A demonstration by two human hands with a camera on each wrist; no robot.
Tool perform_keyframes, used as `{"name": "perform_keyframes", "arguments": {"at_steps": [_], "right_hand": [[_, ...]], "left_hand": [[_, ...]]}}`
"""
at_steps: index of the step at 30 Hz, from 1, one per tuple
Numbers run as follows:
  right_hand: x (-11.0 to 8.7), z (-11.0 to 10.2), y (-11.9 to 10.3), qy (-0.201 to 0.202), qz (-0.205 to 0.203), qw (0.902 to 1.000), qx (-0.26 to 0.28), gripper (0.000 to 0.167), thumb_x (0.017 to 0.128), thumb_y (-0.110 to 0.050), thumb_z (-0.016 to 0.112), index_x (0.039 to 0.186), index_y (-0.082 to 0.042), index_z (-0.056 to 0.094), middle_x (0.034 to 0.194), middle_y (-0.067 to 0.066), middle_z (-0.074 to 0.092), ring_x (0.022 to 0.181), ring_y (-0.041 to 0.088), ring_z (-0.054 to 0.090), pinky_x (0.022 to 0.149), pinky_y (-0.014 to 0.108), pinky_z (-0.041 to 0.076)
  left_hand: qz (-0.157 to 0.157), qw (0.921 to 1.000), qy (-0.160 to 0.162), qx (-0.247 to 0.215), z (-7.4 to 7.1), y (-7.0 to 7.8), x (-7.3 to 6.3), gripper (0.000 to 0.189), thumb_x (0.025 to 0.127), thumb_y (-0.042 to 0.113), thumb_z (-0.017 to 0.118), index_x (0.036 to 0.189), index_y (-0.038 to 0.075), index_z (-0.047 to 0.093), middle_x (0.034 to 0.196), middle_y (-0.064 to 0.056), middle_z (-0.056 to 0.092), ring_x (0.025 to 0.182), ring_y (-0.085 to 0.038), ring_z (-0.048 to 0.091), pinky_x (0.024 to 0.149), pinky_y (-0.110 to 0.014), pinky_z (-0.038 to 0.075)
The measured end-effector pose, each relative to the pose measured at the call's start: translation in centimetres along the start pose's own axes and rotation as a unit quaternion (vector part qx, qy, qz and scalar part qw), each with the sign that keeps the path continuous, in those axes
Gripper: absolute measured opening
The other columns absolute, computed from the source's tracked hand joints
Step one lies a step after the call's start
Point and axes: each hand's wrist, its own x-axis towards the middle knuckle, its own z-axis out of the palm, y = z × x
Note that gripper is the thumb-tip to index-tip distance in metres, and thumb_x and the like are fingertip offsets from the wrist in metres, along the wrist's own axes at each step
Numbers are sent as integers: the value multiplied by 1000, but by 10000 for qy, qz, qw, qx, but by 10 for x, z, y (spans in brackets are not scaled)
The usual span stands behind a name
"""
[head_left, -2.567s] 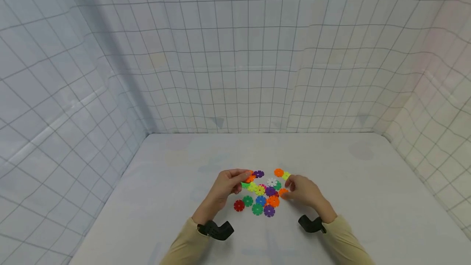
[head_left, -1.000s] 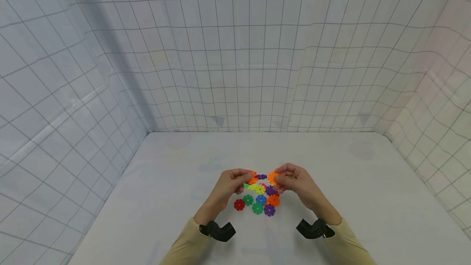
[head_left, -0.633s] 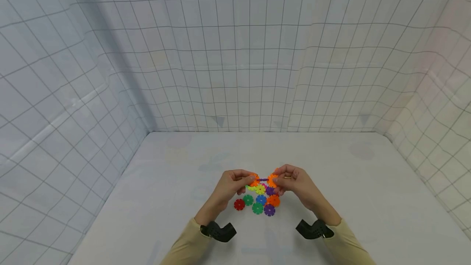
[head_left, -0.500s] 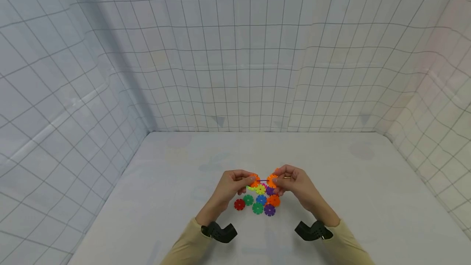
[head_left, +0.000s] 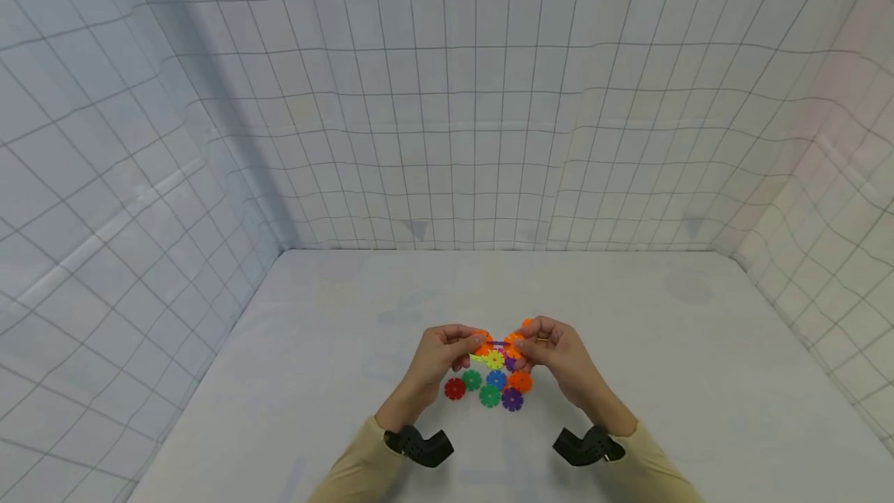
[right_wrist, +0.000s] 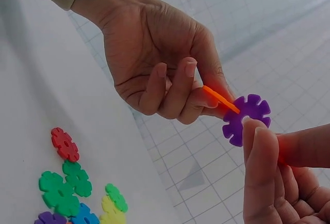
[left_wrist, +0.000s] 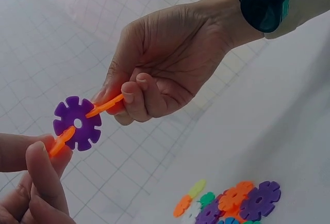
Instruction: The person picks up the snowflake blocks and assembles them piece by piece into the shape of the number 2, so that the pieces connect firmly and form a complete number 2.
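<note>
My left hand (head_left: pixel 433 359) pinches an orange snowflake disc (left_wrist: pixel 63 140) between thumb and forefinger. That disc joins the edge of a purple snowflake disc (left_wrist: pixel 66 113), which hangs between both hands. From the other side, my right hand (head_left: pixel 562 352) pinches a second orange snowflake disc (left_wrist: pixel 105 105); its edge meets the purple disc opposite the first one. In the head view the purple disc is seen edge-on as a thin line. How deep the slots sit in each other is hard to tell. Both hands are raised above the loose discs.
Several loose discs lie on the white table (head_left: pixel 314 379) below the hands, among them a red disc (head_left: pixel 455 388), a blue disc (head_left: pixel 497 379) and a purple disc (head_left: pixel 513 400). Grid-patterned cloth (head_left: pixel 447 138) hangs at the back and sides.
My right hand has picked up an orange disc from the table, lifted it and brought it left against the purple disc. The purple disc has turned edge-on to the head view.
</note>
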Motion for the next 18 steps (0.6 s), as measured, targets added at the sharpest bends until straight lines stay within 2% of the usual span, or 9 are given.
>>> {"name": "perform_keyframes", "arguments": {"at_steps": [6, 9, 13, 18], "right_hand": [[1, 1, -3, 42, -55, 9999, -150, 22, 91, -6, 62, 100, 12, 52, 84, 15, 67, 62, 21, 65, 66, 44, 56], [1, -1, -4, 77, 4, 9996, -276, 23, 92, -9, 62, 103, 10, 54, 86, 20, 66, 63, 26, 64, 66, 45, 56], [1, -6, -6, 296, 14, 9989, -374, 23, 91, -8, 63, 104, 10, 56, 88, 23, 64, 65, 33, 61, 65, 37, 56], [1, -11, -7, 483, -27, 9984, -287, 24, 91, -8, 63, 105, 11, 57, 90, 16, 65, 67, 32, 60, 64, 30, 55]], "left_hand": [[12, 10000, -78, -42, -1, 1, 1, 29, 89, 20, 68, 102, -6, 68, 76, -4, 63, 58, -20, 48, 52, -21, 37], [-12, 9999, -149, 10, -3, 3, 1, 30, 89, 22, 67, 102, -5, 68, 76, -4, 64, 58, -20, 48, 52, -21, 37], [-19, 9999, -93, 69, -9, 6, 1, 30, 89, 22, 67, 103, -5, 68, 76, -6, 62, 58, -19, 46, 53, -21, 37], [2, 10000, 10, 19, -14, 6, 1, 31, 90, 20, 66, 105, -6, 67, 75, -6, 61, 56, -16, 44, 53, -23, 35]]}}
